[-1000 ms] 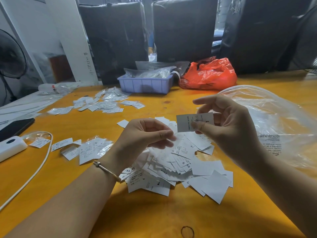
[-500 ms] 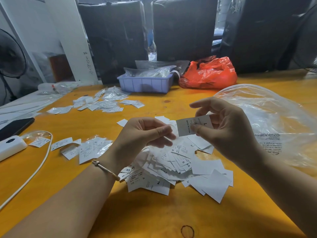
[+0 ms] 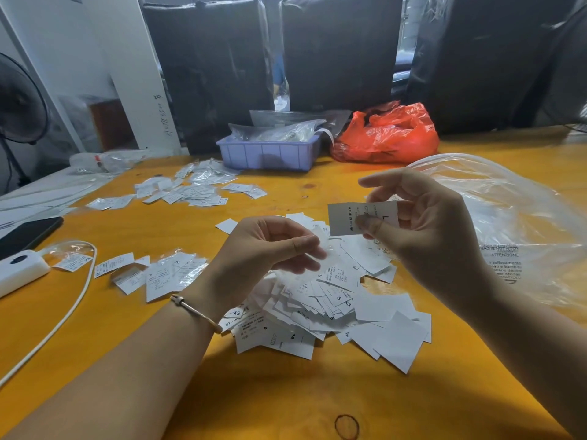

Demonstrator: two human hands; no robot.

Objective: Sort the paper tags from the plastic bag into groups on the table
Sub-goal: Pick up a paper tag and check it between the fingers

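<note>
My right hand (image 3: 432,230) pinches one white paper tag (image 3: 344,219) printed "MADE IN CHINA" and "L", lifted above the table. My left hand (image 3: 263,252) hovers just left of it, thumb against curled fingers, pinching what looks like a small clear sleeve (image 3: 320,246), which is blurred. Under both hands lies a loose pile of white tags (image 3: 336,303) marked S, XS and M. The big clear plastic bag (image 3: 524,217) lies crumpled at the right. One group of tags (image 3: 165,274) sits to the left, and another group (image 3: 190,192) lies farther back.
A blue tray (image 3: 270,154) with clear bags and a red plastic bag (image 3: 387,134) stand at the back of the yellow table (image 3: 286,401). A black phone (image 3: 28,233), a white charger (image 3: 19,268) and its cable (image 3: 73,306) lie at the left.
My right hand has drawn the tag slightly up and to the right, away from my left hand, opening a gap between them. The pile has not moved.
</note>
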